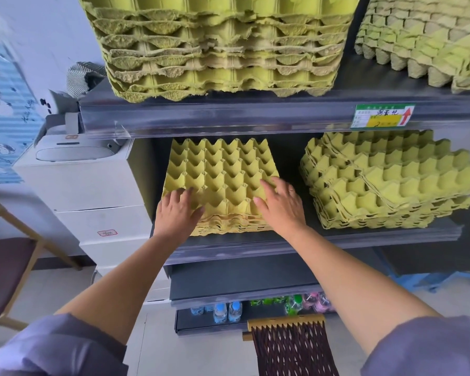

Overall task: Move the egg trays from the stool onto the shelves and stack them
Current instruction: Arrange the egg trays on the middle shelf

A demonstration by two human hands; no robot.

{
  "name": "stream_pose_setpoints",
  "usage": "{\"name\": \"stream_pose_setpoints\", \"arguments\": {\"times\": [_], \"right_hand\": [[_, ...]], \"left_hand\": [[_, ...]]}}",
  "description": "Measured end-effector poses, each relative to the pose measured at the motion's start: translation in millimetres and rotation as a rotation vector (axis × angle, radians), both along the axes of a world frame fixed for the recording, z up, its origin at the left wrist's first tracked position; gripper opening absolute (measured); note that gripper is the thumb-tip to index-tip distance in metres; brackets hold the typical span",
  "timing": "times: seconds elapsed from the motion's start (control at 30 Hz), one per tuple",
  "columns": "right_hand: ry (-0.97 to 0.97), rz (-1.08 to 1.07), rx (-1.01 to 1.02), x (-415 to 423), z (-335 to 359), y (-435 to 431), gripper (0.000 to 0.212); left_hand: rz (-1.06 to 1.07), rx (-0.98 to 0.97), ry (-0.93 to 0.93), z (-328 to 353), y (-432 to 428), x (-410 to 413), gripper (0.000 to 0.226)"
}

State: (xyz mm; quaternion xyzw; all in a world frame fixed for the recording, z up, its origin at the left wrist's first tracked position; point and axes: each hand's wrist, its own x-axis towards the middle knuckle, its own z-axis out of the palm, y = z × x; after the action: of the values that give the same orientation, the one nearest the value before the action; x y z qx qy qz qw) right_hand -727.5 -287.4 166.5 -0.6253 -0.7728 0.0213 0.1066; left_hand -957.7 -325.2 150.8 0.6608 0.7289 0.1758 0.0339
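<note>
A short stack of yellow egg trays [217, 172] lies on the left of the middle shelf [255, 245]. My left hand [177, 210] rests flat on its front left corner, fingers spread. My right hand [281, 202] lies flat on its front right part, fingers apart. Neither hand grips anything. A second, untidy stack of trays [385, 180] sits on the right of the same shelf. On the upper shelf [228, 118] stand a tall stack [223, 47] and another stack [423, 36] to its right. The woven stool [291, 346] stands below with nothing on its visible seat.
A white cabinet [92, 191] with a machine on top stands left of the shelves. A wooden chair [6, 267] is at far left. Water bottles [225, 312] and coloured bottles sit on the lowest shelf. A price label [381, 115] hangs on the upper shelf edge.
</note>
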Motion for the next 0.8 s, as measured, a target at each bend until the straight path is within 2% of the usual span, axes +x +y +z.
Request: {"name": "stream_pose_setpoints", "arguments": {"times": [0.07,0.2,0.3,0.37,0.47,0.53,0.6,0.67,0.8], "right_hand": [[0.054,-0.090,-0.071,3,-5,1,0.059],[0.098,-0.105,-0.137,4,-14,-3,0.064],[0.024,-0.106,-0.117,5,-17,-5,0.062],[-0.063,-0.045,0.007,8,-17,-7,0.062],[-0.207,0.212,0.133,14,-23,-11,0.067],[-0.314,0.292,0.162,17,-29,-11,0.079],[-0.386,0.299,0.226,16,-36,-8,0.096],[-0.455,0.318,0.256,11,-41,-5,0.106],[-0.466,0.336,0.277,3,-43,1,0.102]], "left_hand": [[0.036,-0.024,0.051,-4,-1,3,0.062],[0.093,-0.044,-0.005,-7,-5,5,0.055],[0.040,-0.046,0.121,-9,-12,3,0.051],[-0.022,-0.022,0.267,-14,-17,1,0.057],[-0.090,0.062,0.386,-23,-20,-1,0.077],[-0.141,0.140,0.456,-30,-17,-2,0.099],[-0.207,0.198,0.532,-34,-12,0,0.111],[-0.260,0.171,0.607,-37,-6,2,0.108],[-0.243,0.157,0.645,-36,7,5,0.102]]}}
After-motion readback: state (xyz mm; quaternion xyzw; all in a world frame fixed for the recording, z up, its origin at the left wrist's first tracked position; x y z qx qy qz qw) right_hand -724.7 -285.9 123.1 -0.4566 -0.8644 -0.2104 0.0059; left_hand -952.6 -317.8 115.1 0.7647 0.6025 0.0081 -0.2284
